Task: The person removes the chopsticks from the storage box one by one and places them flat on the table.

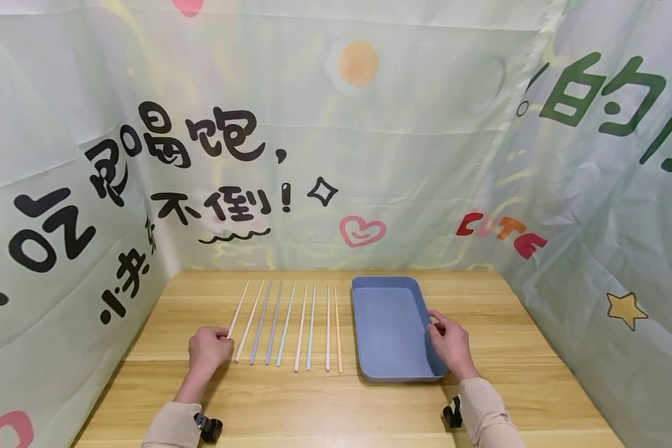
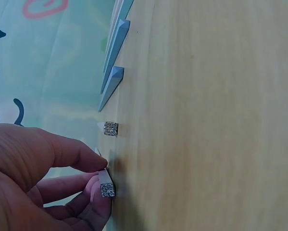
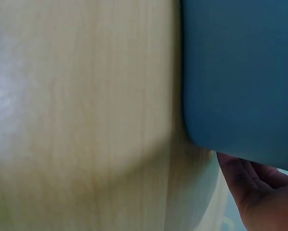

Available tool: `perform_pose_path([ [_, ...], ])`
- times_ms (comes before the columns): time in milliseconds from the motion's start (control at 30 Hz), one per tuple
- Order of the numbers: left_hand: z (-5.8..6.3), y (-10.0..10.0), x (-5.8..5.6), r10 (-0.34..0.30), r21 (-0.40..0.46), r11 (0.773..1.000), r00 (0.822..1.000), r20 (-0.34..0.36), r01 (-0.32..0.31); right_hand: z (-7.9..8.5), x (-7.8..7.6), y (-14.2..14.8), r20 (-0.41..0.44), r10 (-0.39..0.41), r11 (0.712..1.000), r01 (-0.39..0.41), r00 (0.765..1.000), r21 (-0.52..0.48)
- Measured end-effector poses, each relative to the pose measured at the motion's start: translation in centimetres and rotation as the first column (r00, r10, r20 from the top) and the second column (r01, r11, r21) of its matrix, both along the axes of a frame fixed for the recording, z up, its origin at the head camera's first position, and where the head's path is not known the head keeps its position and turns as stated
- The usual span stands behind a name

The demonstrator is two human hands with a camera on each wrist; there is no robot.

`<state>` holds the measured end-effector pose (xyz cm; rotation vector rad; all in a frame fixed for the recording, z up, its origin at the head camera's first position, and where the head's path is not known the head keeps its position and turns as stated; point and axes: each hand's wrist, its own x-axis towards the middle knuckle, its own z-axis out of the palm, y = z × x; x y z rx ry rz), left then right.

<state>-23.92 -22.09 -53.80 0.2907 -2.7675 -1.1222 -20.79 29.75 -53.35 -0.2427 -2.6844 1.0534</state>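
Several pastel chopsticks [image 1: 280, 323] lie side by side, lengthwise, on the wooden table. My left hand [image 1: 210, 346] pinches the leftmost pale chopstick [image 1: 238, 309] near its front end between thumb and fingers. In the left wrist view, that chopstick's square glittery end [image 2: 107, 189] shows beside the fingertips, with a second glittery-ended chopstick [image 2: 111, 128] just apart from it. Right of the row stands a blue rectangular tray [image 1: 389, 330], nothing inside. My right hand [image 1: 450, 345] grips its right wall, thumb over the rim; the fingers lie against the outside in the right wrist view.
The wooden table [image 1: 291, 410] stretches in front of the chopsticks and tray. Printed cloth [image 1: 313, 155] hangs behind it and along both sides, close to the table's edges.
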Motion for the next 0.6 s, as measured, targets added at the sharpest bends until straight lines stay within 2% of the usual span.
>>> perform_pose_path([
  [200,0.0,-0.1,0.3,0.007,0.007,1.0,1.0,0.003,-0.008,0.0,-0.3,-0.1,0.008,0.016,1.0,-0.015,1.0,-0.004],
  [267,0.3,0.0,0.2,0.005,-0.001,1.0,1.0,-0.02,-0.005,0.1,-0.4,-0.1,0.007,0.014,1.0,-0.014,1.0,-0.006],
  [333,0.7,0.3,-0.1,0.003,-0.004,1.0,0.998,-0.067,-0.003,0.3,-0.4,0.0,-0.004,0.006,1.0,-0.006,1.0,-0.006],
  [433,1.5,1.4,-1.0,-0.011,-0.005,1.0,0.986,-0.167,0.01,0.8,-0.5,-0.1,-0.064,0.0,1.0,0.001,0.998,0.025],
  [533,2.6,3.3,-2.0,-0.036,-0.024,0.999,0.962,-0.27,0.03,1.7,-1.0,-0.7,-0.161,0.029,0.994,-0.012,0.986,0.104],
  [600,3.5,5.0,-2.6,-0.082,-0.063,0.996,0.945,-0.318,0.066,2.5,-1.6,-1.5,-0.22,0.058,0.986,-0.021,0.974,0.168],
])
